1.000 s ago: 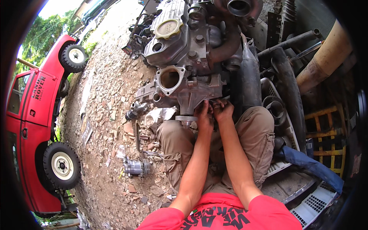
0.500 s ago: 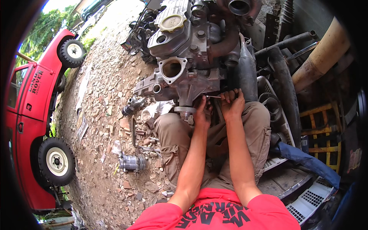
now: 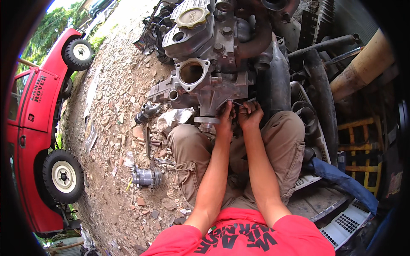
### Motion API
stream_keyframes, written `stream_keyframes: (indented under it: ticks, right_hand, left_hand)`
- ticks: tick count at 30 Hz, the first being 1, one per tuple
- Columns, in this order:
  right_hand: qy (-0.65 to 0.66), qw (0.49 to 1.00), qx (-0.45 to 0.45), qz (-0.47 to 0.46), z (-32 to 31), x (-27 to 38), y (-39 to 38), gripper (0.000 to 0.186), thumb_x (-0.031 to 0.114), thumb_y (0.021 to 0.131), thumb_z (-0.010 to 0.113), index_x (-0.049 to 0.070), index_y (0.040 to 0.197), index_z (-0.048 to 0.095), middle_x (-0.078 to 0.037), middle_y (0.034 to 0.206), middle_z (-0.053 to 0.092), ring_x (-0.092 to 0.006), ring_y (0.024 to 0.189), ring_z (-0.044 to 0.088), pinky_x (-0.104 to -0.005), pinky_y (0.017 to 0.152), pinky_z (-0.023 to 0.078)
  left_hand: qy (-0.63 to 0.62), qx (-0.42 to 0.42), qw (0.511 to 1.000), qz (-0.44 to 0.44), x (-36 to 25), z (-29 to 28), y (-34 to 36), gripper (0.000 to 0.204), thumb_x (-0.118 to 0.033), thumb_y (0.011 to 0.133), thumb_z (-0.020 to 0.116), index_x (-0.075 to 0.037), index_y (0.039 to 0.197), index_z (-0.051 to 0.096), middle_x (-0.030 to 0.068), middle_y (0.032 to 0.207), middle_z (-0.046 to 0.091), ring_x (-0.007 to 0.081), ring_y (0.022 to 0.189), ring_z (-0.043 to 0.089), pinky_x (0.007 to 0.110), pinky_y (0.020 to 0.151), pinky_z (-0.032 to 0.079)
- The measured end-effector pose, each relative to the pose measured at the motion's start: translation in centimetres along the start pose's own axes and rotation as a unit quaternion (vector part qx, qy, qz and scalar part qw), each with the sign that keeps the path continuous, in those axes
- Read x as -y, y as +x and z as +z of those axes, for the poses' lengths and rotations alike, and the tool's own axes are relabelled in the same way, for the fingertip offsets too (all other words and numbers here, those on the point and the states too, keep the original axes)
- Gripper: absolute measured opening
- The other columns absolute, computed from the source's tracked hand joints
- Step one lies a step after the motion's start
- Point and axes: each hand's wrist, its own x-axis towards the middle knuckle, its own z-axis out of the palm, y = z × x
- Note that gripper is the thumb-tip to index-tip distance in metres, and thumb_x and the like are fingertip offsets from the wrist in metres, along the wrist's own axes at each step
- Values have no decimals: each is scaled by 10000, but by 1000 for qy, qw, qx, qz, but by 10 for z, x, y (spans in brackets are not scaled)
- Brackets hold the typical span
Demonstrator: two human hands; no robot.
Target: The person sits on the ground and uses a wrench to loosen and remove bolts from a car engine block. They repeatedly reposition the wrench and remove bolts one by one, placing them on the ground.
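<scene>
In front of me stands a greasy engine block (image 3: 239,85) with a ribbed metal cover and a pale oil filler cap (image 3: 192,18). Below its open triangular flange (image 3: 192,74) juts a round pulley hub (image 3: 207,120). My left hand (image 3: 224,121) is closed beside that hub, fingertips up against the lower edge of the housing, at the left end of a slim metal rod-like tool (image 3: 238,103). My right hand (image 3: 250,115) is curled round the tool's other end. The tool's exact kind and whatever it meets are hidden by my fingers.
On the stony ground at left lie a pulley-fitted compressor (image 3: 147,176), a dark metal fitting (image 3: 147,112), a crumpled white plastic bag (image 3: 177,118) and several small tools. Pipes, a long grey cylinder (image 3: 279,81) and white crates (image 3: 346,224) crowd my right. A red vehicle (image 3: 34,128) stands far left.
My right hand has swung left and slightly down, closer to my left hand, its fingers now more curled. The left hand stays near the hub. My view has shifted slightly.
</scene>
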Motion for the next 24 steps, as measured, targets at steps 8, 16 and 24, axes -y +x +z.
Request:
stream_keyframes:
  ticks: [8, 16, 24]
  right_hand:
    - [-77, 997, 2, -21, 44, 2, -21, 289, 217, 977, 391, 111, 710, 362, 2, 574, 242, -142, 526, 254, -322, 604, 346]
    - [-254, 960, 82, -85, 88, -1, -59, 314, 313, 994, 421, 125, 748, 370, -1, 562, 219, -144, 531, 247, -326, 639, 342]
    - [-243, 964, 87, -64, 66, -2, -51, 305, 294, 993, 423, 127, 743, 368, 4, 545, 210, -135, 510, 233, -312, 584, 319]
  left_hand:
    - [-36, -28, 998, -41, -2, 10, -1, 255, -289, 858, 706, -100, 999, 608, 1, 862, 626, 84, 710, 540, 244, 606, 421]
    - [-99, 26, 992, -68, 9, -1, 4, 240, -327, 893, 645, -126, 1005, 580, -9, 903, 606, 116, 815, 536, 286, 679, 406]
    - [-210, 7, 977, -35, 20, -15, 0, 166, -243, 881, 659, -110, 949, 588, -2, 807, 605, 109, 740, 561, 267, 606, 411]
